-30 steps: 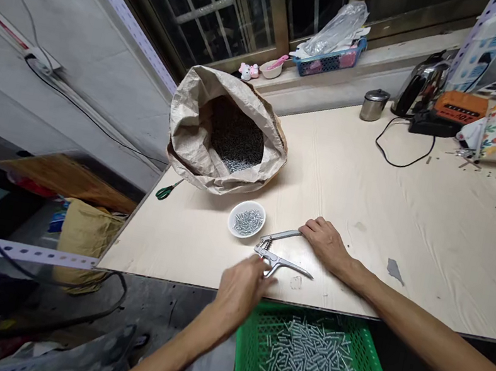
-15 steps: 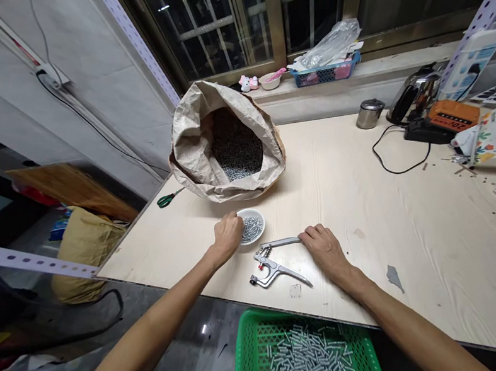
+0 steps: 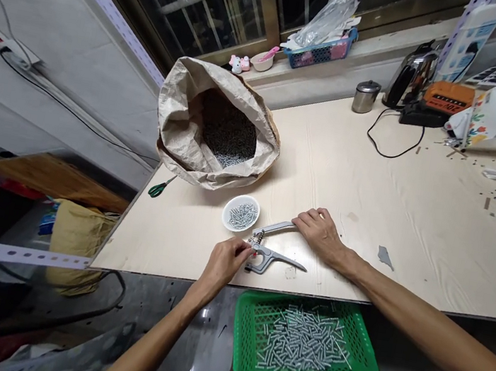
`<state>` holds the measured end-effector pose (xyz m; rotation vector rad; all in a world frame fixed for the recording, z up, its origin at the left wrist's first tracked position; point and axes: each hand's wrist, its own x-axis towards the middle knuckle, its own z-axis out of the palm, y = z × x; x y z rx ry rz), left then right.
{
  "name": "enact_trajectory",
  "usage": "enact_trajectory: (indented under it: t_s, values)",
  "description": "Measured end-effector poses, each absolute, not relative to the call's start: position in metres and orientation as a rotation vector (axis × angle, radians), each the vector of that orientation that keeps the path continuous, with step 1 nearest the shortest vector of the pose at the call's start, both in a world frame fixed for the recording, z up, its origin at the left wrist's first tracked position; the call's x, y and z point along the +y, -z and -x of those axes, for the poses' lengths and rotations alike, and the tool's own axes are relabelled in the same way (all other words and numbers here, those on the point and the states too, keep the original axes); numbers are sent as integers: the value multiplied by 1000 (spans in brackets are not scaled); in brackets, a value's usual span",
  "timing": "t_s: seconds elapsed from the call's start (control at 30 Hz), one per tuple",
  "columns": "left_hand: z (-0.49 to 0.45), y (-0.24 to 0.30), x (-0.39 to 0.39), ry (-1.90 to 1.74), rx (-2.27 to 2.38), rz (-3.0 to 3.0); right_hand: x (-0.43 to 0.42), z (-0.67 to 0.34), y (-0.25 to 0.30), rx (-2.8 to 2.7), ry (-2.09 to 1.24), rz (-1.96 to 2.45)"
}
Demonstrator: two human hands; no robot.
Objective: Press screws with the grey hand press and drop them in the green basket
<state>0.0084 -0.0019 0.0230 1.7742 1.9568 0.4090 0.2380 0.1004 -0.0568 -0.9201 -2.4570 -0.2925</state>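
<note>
A metal hand press plier (image 3: 271,248) lies on the pale wooden table (image 3: 371,194). My right hand (image 3: 319,231) rests on its upper handle, fingers curled over it. My left hand (image 3: 225,261) is pinched at the plier's jaw end, fingertips together on something too small to make out. Just behind the plier stands a small white bowl (image 3: 241,213) of small metal pieces. A green basket (image 3: 302,352) with several finished metal pins sits below the table's front edge.
An open paper sack (image 3: 214,128) of dark metal parts stands at the back left, green-handled scissors (image 3: 158,188) beside it. A kettle (image 3: 409,73), a steel cup (image 3: 366,96), a black cable (image 3: 392,144) and scattered clutter occupy the back right.
My left hand went from the table's front edge up to the white bowl, then came back to the plier's jaw end. My right hand stayed on the handle.
</note>
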Motion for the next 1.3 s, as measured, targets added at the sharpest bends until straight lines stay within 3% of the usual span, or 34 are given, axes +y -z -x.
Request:
enact_trajectory:
  t_s: [0.5, 0.9, 1.3]
  values:
    - [2, -10, 4, 101, 1852, -1918, 95, -236, 54, -2444, 261, 904]
    - [8, -1, -8, -96, 1727, -1182, 89, -231, 58, -2638, 126, 933]
    - [10, -4, 1, -6, 1674, -1027, 116, -213, 56, -2656, -153, 956]
